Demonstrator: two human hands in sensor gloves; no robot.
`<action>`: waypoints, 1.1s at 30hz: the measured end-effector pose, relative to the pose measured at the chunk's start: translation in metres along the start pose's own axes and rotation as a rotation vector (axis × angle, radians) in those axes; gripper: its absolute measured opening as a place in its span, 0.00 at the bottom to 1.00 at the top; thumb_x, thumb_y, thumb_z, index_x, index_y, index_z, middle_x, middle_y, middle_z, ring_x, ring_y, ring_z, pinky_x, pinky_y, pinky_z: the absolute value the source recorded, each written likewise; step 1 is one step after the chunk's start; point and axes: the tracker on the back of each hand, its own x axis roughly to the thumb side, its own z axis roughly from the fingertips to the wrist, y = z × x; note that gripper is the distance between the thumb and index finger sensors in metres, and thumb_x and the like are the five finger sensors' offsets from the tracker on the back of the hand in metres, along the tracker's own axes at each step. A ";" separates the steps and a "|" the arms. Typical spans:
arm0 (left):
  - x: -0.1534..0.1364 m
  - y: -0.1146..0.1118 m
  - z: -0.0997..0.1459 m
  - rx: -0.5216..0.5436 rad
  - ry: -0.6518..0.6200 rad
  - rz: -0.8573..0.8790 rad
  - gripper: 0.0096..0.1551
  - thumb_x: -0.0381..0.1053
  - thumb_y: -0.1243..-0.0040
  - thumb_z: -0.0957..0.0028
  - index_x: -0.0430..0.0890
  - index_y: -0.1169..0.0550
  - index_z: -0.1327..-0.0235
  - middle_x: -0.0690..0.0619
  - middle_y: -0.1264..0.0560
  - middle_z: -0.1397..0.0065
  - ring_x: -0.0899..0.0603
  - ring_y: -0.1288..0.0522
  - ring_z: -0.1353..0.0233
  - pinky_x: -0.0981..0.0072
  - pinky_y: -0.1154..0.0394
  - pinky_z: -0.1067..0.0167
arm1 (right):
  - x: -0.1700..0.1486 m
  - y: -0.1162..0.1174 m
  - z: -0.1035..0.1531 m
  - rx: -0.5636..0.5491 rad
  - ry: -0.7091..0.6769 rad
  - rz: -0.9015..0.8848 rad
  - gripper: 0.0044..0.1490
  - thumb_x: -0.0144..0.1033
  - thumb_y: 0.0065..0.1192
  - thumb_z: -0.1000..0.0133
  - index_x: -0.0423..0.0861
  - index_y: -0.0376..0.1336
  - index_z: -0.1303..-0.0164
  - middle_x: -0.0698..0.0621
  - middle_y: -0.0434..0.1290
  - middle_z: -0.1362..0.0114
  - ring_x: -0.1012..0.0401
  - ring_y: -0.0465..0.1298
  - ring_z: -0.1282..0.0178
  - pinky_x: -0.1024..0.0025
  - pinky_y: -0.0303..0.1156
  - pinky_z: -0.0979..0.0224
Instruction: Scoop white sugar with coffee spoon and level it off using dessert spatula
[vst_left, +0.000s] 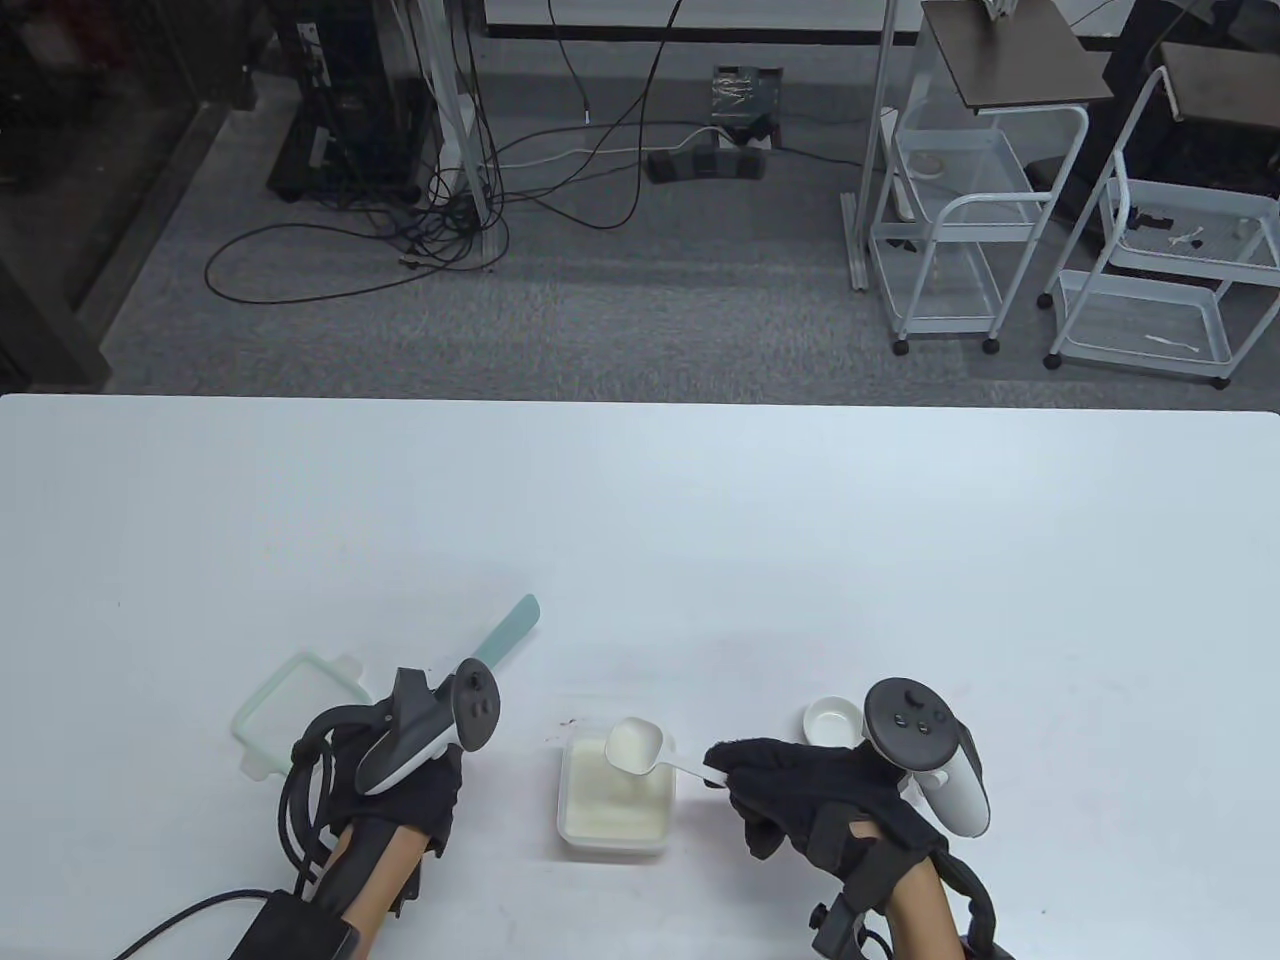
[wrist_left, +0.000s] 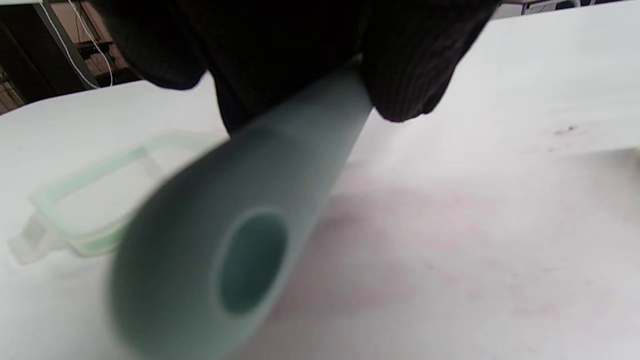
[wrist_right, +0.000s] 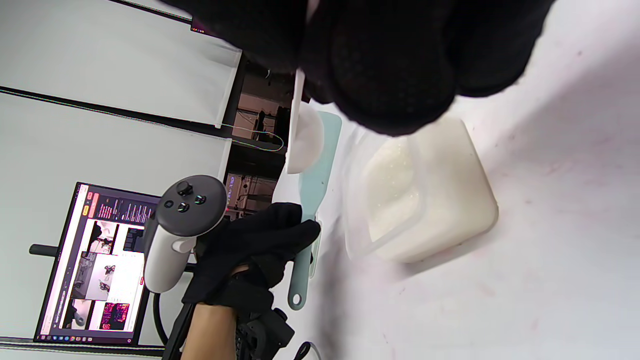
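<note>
While pinched by R fingers (vst_left: 730, 765), spoon (vst_left: 640, 747)

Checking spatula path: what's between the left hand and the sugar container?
Only bare table between the left hand and the sugar container, as the table view shows.

I see a lid (vst_left: 290, 705) at left, a small white dish (vst_left: 833, 719) at right, carts (vst_left: 965, 215) and cables (vst_left: 450, 215) on the floor beyond.
</note>
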 end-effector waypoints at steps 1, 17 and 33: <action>0.002 -0.004 -0.003 -0.019 0.002 -0.009 0.32 0.58 0.34 0.35 0.39 0.18 0.28 0.48 0.16 0.36 0.50 0.12 0.47 0.42 0.24 0.31 | 0.000 0.000 0.000 -0.002 0.002 0.003 0.27 0.26 0.57 0.35 0.29 0.66 0.29 0.40 0.76 0.48 0.55 0.81 0.59 0.43 0.76 0.37; 0.018 -0.020 -0.006 -0.110 0.023 -0.066 0.33 0.59 0.35 0.35 0.38 0.20 0.27 0.47 0.17 0.35 0.49 0.12 0.47 0.42 0.24 0.31 | 0.000 0.000 -0.001 0.013 0.016 0.018 0.27 0.26 0.58 0.35 0.29 0.65 0.28 0.39 0.76 0.47 0.54 0.81 0.58 0.42 0.75 0.36; 0.027 0.004 0.018 0.203 -0.359 0.068 0.66 0.74 0.52 0.39 0.32 0.57 0.07 0.22 0.59 0.10 0.13 0.51 0.18 0.12 0.51 0.32 | 0.000 0.002 -0.001 0.027 0.030 0.026 0.27 0.26 0.58 0.35 0.29 0.65 0.28 0.39 0.76 0.47 0.54 0.81 0.58 0.41 0.75 0.36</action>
